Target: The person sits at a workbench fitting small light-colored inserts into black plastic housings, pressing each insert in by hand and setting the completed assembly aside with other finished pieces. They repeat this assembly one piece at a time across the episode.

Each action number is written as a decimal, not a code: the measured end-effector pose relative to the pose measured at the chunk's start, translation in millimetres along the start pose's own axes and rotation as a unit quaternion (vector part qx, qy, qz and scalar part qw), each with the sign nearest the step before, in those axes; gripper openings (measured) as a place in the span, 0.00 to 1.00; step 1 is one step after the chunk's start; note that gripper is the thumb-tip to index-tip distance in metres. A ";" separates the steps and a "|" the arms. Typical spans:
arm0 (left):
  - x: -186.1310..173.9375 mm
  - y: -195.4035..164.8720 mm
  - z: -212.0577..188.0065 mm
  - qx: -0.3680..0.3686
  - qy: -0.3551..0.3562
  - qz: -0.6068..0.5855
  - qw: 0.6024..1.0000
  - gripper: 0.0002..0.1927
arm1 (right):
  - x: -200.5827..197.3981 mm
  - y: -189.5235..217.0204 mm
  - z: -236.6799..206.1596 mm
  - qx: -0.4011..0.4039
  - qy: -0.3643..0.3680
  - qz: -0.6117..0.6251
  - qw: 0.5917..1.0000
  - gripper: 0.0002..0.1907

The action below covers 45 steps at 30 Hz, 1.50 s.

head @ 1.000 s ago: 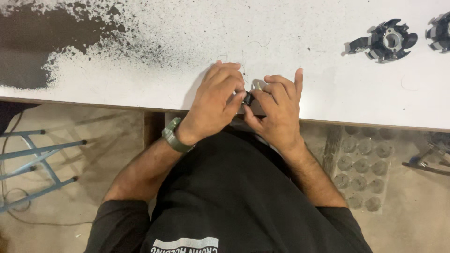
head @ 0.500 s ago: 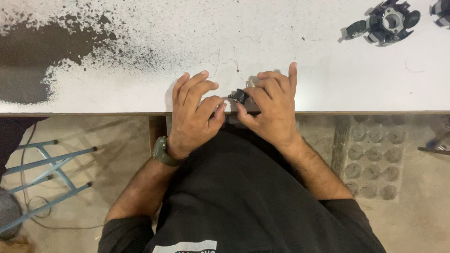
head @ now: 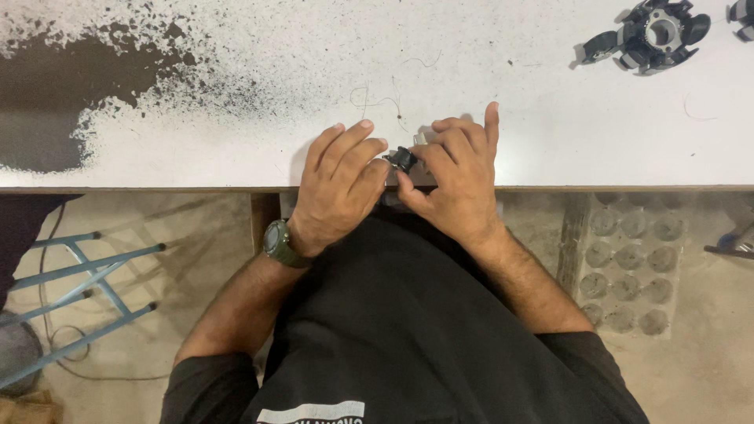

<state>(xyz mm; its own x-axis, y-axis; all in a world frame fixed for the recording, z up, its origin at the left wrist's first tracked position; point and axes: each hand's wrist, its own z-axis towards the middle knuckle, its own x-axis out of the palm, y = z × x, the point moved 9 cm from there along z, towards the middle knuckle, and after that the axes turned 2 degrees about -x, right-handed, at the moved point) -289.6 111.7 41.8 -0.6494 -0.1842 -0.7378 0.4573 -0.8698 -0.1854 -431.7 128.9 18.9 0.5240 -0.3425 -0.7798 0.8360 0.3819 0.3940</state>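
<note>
Both hands are pinching a small black part (head: 403,158) at the near edge of the white table (head: 236,118). The left hand (head: 338,188) is sitting at its 8 o'clock, the right hand (head: 455,177) at 4 o'clock, both touching it, equally near

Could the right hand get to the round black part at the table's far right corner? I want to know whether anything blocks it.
Probably yes: bare white table lies between the right hand and the round black part, though the hand now holds a small black piece.
</note>
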 end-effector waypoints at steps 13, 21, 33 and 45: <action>7.7 31.8 28.6 -0.174 0.168 -0.222 0.944 0.05 | -3.5 7.1 5.3 -0.045 0.031 0.011 0.998 0.19; 4.2 43.3 15.8 -0.273 0.171 -0.316 0.892 0.04 | -3.2 8.0 7.5 -0.031 0.029 0.022 0.999 0.19; -14.6 56.9 0.3 -0.275 0.123 -0.198 0.933 0.05 | -7.4 18.1 17.9 -0.002 0.023 -0.003 1.000 0.20; -13.9 60.0 -3.1 -0.227 0.051 -0.223 0.947 0.06 | 7.9 43.9 3.4 -0.014 -0.095 0.136 0.986 0.17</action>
<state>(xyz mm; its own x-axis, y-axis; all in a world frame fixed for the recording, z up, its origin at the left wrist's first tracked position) -251.2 63.5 38.9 -0.7879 0.2196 -0.5753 0.3811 -0.5599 -0.7357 -390.3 140.0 31.7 0.7513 -0.3779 -0.5410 0.6571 0.5045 0.5601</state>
